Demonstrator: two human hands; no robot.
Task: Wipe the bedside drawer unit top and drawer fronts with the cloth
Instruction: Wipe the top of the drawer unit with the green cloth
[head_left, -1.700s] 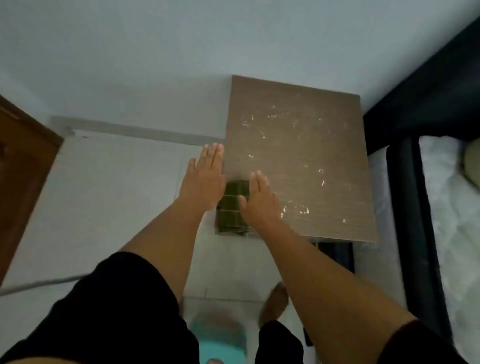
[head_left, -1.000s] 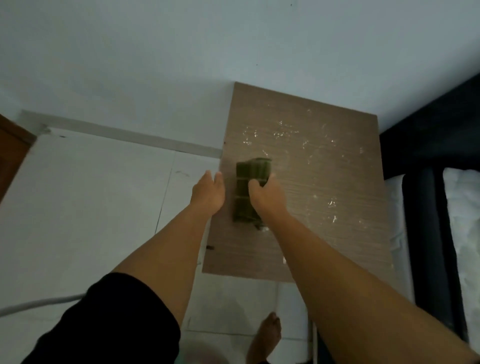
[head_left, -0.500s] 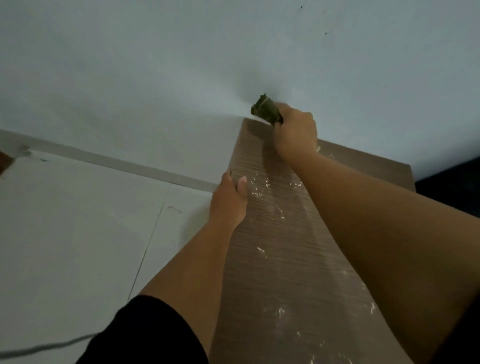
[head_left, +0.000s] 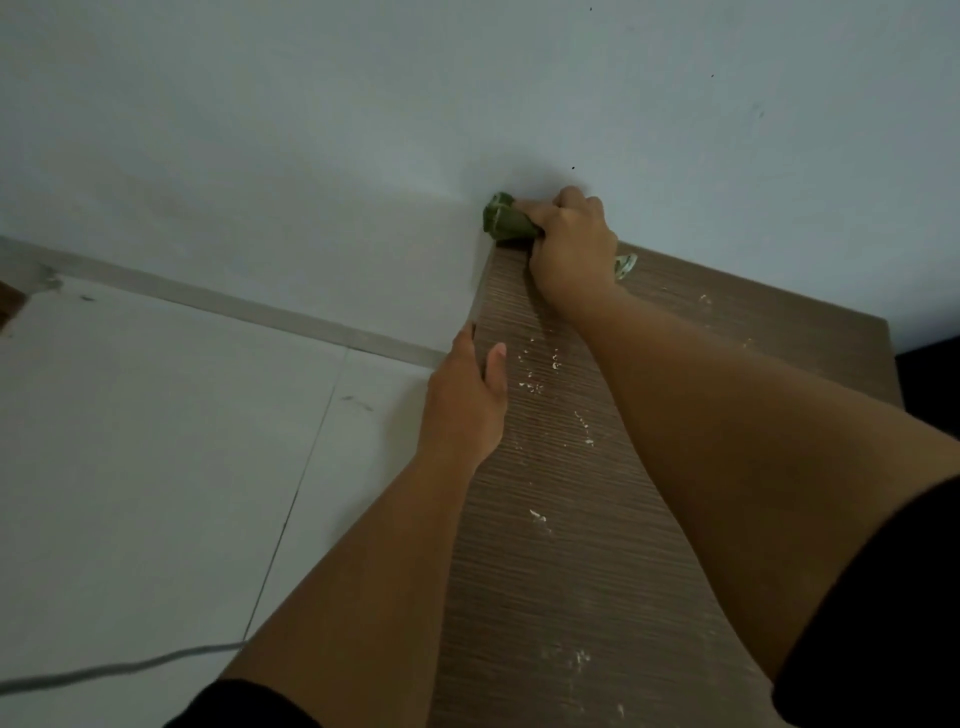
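Cloth, green and bunched, sits at the far left corner of the unit top, hard against the wall, with the right hand curled tightly round it and bearing down on the wood; a small pale-green bit of it pokes out on the hand's other side. That placement looks chosen to start a stroke from the back edge, so the white crumbs scattered along the top can be dragged forward. Left hand lies on the unit's left edge, thumb on the wood surface and fingers apparently wrapped over the side, hidden from view; it holds nothing else, and seems to brace the unit and steady the person's long reach. Drawer fronts are out of sight from this angle. Beyond the edge lie the tiled floor and a grey cable.
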